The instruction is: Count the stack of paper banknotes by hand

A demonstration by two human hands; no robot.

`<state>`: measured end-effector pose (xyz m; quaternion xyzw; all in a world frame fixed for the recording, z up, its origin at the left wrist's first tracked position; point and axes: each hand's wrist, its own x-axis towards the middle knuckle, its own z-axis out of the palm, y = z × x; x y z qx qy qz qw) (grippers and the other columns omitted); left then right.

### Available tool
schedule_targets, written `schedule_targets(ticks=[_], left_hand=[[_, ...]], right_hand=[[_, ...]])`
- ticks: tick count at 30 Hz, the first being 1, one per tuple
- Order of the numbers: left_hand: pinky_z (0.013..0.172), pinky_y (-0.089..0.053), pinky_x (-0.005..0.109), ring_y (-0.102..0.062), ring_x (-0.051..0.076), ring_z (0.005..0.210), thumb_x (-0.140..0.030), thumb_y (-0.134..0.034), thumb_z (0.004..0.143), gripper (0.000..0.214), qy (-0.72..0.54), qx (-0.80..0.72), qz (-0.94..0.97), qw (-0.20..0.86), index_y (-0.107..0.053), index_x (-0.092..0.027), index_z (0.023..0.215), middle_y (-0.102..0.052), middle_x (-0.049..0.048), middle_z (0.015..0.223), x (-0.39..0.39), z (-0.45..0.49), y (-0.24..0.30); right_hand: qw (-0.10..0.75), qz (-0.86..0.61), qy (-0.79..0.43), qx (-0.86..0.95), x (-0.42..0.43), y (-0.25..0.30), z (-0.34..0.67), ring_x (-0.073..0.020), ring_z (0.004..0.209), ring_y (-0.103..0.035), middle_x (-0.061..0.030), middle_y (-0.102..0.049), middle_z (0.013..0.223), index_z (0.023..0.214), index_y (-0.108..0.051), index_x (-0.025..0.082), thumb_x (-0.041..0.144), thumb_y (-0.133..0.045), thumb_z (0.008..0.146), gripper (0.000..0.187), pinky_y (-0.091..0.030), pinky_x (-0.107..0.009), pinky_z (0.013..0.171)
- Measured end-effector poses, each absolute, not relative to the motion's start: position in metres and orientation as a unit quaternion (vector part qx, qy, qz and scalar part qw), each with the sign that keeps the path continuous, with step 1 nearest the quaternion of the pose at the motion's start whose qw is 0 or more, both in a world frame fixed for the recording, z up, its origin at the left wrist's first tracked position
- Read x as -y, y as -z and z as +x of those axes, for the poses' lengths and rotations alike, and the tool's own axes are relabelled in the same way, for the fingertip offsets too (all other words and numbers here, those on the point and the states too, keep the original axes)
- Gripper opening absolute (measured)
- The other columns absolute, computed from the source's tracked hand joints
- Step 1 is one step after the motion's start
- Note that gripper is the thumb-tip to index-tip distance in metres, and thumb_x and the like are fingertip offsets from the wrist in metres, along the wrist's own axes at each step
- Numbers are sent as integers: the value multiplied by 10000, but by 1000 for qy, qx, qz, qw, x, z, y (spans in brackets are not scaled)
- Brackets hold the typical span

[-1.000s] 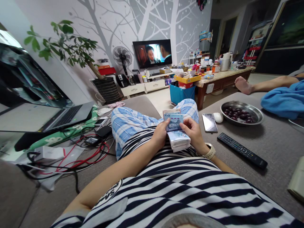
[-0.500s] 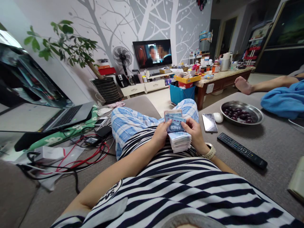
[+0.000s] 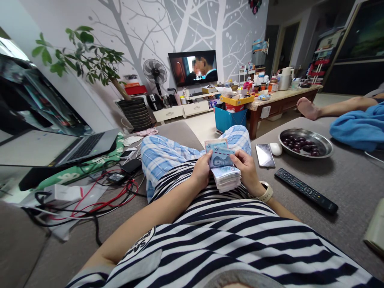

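A thick stack of banknotes [image 3: 223, 168] rests on my lap, over my striped shirt and checked trousers. My left hand [image 3: 201, 173] grips the stack's left side, with the thumb on the top notes. My right hand [image 3: 247, 169] holds the right side, fingers curled, pinching the upper bluish note, which is lifted and folded forward. A pale watch sits on my right wrist.
On the grey sofa to my right lie a phone [image 3: 265, 154], a white mouse [image 3: 275, 148], a metal bowl of dark fruit [image 3: 305, 143] and a black remote [image 3: 305, 189]. A laptop [image 3: 85, 147] and tangled cables [image 3: 99, 192] lie left. Another person's foot [image 3: 306, 108] rests far right.
The top notes have been flicked forward between my fingers. Both hands and the stack stay in the same place on my lap. The picture on the television has changed.
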<state>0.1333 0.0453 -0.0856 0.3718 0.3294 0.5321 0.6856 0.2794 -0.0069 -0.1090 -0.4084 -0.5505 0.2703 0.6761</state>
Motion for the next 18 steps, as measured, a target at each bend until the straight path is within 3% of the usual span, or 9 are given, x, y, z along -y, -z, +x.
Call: schedule_targets(ticks=[8, 15, 18], left_hand=[[1012, -578, 470, -747, 339, 1099, -356, -762, 765, 182, -519, -314, 435, 665, -760, -176, 794, -820, 85, 875, -46, 131, 89], [1031, -553, 469, -742, 346, 1090, -405, -790, 741, 250, -512, -314, 457, 657, -768, -163, 799, -820, 106, 903, -40, 128, 86], [1035, -550, 468, -747, 342, 1084, -428, -803, 745, 272, -500, -319, 451, 667, -768, -170, 825, -823, 105, 934, -39, 127, 85]], right_hand=[[686, -388, -275, 551, 9, 108, 279, -160, 663, -441, 22, -509, 696, 756, -595, 225, 495, -670, 907, 318, -368, -294, 618], [686, -357, -285, 566, 11, 106, 280, -172, 684, -485, 3, -582, 739, 862, -683, 227, 468, -683, 908, 245, -396, -298, 634], [676, -356, -287, 578, 12, 104, 282, -176, 676, -481, 0, -572, 710, 808, -685, 226, 512, -691, 895, 298, -396, -300, 623]])
